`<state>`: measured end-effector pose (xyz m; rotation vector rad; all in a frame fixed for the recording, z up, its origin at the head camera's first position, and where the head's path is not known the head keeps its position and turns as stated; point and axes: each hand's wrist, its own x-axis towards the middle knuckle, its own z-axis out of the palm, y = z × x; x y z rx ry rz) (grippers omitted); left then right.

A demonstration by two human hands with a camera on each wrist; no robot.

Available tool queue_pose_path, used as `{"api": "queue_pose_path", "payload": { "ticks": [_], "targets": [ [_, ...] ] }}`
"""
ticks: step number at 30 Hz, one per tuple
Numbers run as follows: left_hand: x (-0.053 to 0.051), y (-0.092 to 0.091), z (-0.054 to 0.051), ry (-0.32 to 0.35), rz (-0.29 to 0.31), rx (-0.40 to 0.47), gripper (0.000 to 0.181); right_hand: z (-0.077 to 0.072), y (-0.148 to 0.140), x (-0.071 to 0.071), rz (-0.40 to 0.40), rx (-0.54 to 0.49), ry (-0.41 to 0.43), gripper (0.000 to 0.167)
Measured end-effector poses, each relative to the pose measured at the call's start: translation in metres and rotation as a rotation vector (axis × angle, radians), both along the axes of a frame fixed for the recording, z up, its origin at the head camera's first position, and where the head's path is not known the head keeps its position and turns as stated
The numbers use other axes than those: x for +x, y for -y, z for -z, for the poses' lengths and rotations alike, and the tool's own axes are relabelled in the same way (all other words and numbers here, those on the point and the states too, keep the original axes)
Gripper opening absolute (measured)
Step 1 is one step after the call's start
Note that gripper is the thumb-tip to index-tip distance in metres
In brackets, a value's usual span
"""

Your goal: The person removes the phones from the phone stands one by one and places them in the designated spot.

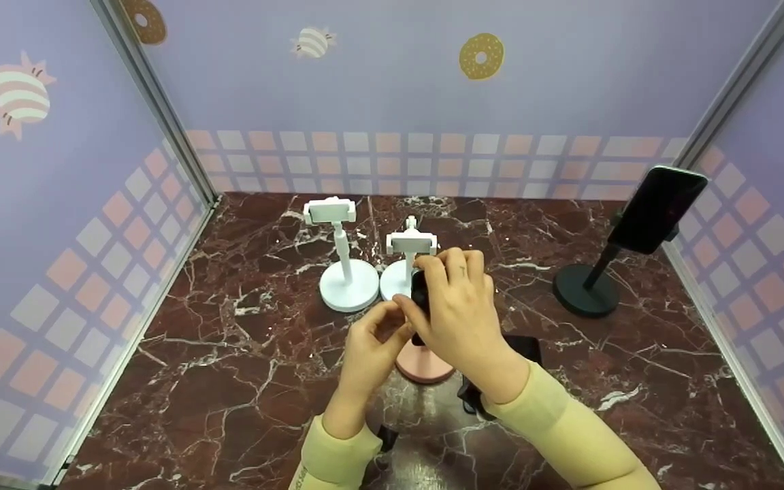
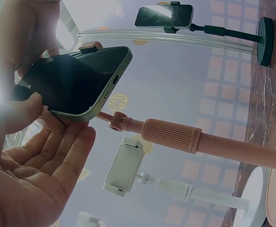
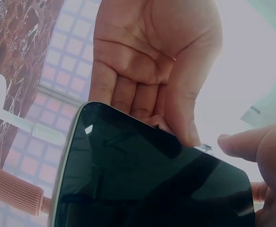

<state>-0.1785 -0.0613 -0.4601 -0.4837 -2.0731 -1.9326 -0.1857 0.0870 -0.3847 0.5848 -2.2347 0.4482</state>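
A dark-screened phone point(image 1: 420, 299) point(image 2: 76, 80) point(image 3: 138, 175) is at the top of a pink stand point(image 1: 425, 364) point(image 2: 171, 135) point(image 3: 15, 189); a piece of the holder shows at its edge in the left wrist view. My left hand point(image 1: 373, 350) point(image 2: 38, 175) point(image 3: 152, 56) pinches the phone's edge with the thumb, its other fingers behind or beside it. My right hand point(image 1: 463, 309) point(image 2: 22, 35) point(image 3: 275, 165) grips the phone from the other side, fingers bent over its upper part. The exact finger contact on the holder is hidden.
Two white stands point(image 1: 349, 286) point(image 2: 124, 168) with empty holders stand behind, to the left. At the right, a black stand point(image 1: 586, 291) point(image 2: 264, 41) carries another phone point(image 1: 657, 209) point(image 2: 164, 16). A dark flat object point(image 1: 525, 347) lies by my right forearm.
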Motion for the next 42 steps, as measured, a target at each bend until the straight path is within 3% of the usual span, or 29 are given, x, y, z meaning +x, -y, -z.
{"api": "queue_pose_path", "payload": {
  "ticks": [13,25,38,42],
  "targets": [
    [0.000,-0.001,-0.001,-0.003,-0.003,-0.003,0.026,0.006,0.010,-0.004,0.102,-0.020,-0.055,0.052],
    [0.000,-0.002,-0.001,-0.052,0.000,0.002,0.026,0.007,0.011,-0.004,0.093,-0.061,-0.004,0.042],
    [0.002,-0.007,0.001,-0.112,-0.029,0.023,0.022,0.004,0.012,-0.006,0.111,-0.059,-0.006,0.039],
    [0.002,-0.009,0.001,-0.104,-0.033,0.042,0.022,0.002,0.011,-0.007,0.114,-0.054,-0.002,0.038]
  ]
}}
